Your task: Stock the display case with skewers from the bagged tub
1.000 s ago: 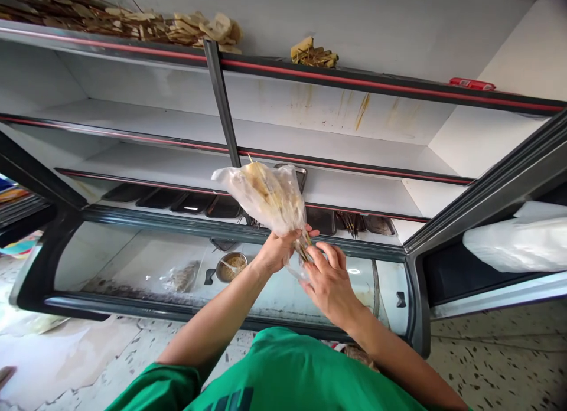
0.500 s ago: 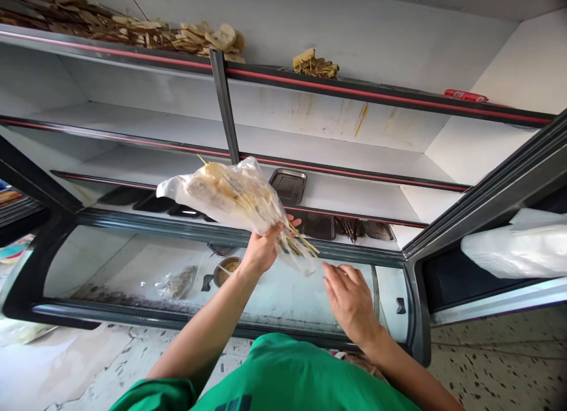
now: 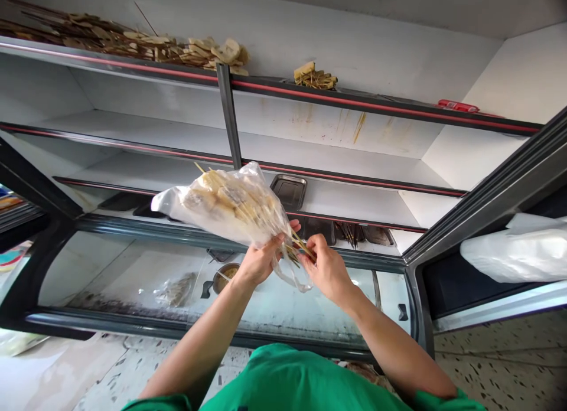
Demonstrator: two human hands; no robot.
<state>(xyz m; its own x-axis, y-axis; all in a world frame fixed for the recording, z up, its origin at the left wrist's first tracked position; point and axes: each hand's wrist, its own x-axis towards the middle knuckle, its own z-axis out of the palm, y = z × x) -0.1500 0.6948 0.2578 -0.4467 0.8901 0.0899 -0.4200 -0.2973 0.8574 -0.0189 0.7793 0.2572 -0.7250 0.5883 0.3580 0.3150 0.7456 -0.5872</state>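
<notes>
A clear plastic bag [image 3: 217, 204] holds several skewers of pale yellow food, tilted up to the left in front of the shelves. My left hand [image 3: 261, 258] is closed round the gathered lower end of the bag, thumb on top and fingertips showing behind. Bare skewer sticks [image 3: 303, 245] poke out of the bag's mouth to the right. My right hand [image 3: 326, 269] is closed on these stick ends. The bag's loose handle [image 3: 295, 275] hangs between the two hands. What the skewered food is, I cannot tell through the plastic.
Skewered food [image 3: 212, 52] lies along the top shelf, with a smaller skewer bundle [image 3: 314, 77] and a red packet [image 3: 458, 106] farther right. Metal trays [image 3: 289, 191] rest on lower shelves. The glass-fronted case below holds a bowl [image 3: 225, 276] and a bagged item [image 3: 175, 290]. White plastic bags [image 3: 514, 251] hang at right.
My right hand has moved left and up, from beside the bag's mouth onto the stick ends, and its fingers have closed. The bag stays in my left hand, slightly lower.
</notes>
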